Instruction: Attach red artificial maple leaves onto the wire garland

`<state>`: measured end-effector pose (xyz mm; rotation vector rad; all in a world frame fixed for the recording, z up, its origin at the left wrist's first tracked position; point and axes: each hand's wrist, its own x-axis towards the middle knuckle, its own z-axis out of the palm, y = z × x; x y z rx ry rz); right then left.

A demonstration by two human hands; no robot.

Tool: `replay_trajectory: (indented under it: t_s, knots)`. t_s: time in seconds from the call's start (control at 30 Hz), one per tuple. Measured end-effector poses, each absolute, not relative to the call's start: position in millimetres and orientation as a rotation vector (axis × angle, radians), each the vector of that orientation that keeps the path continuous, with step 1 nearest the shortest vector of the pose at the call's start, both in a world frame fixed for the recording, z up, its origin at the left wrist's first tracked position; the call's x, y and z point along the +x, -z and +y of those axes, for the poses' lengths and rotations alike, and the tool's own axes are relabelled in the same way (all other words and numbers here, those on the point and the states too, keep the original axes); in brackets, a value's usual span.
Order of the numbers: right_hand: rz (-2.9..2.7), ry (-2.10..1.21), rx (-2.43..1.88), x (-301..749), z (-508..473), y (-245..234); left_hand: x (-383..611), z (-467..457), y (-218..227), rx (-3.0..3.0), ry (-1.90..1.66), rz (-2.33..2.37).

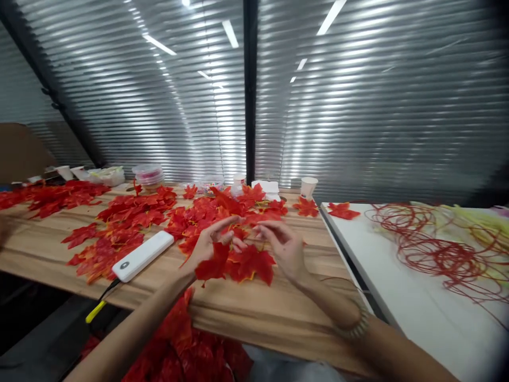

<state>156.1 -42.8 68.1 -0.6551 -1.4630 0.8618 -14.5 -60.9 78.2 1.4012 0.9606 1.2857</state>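
Note:
Between my two hands, just above the wooden table (pixel 254 305), red artificial maple leaves (pixel 252 263) hang together. My left hand (pixel 209 241) has its forefinger stretched toward the right hand and its other fingers curled in. A red maple leaf (pixel 214 263) hangs at its palm, seemingly gripped by those fingers. With thumb and forefinger pinched, my right hand (pixel 287 249) is close to the left one; whatever thin thing is in the pinch is too small to make out. More red leaves (pixel 199 212) lie heaped right behind the hands.
A white power bank (pixel 143 255) with a cable lies left. Leaf piles (pixel 135 212) spread over the table, and more leaves (pixel 199 353) bunch below its front edge. Tangled red cord (pixel 441 254) lies on a white table (pixel 358 239) at right. A paper cup (pixel 308 187) stands behind.

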Motion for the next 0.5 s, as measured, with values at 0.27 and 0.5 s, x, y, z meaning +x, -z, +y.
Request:
replay_trajectory:
  t_s: [0.27,0.5]
  knots:
    - [-1.624,-0.808,-0.735,152.6,-30.4,-25.6,-3.2,-43.0,-31.2,1.28,-1.228,0.895]
    - [-1.741,-0.859,-0.815,145.7,-29.7,-9.8,2.6,-38.4,-10.5,1.318,-1.058,0.941]
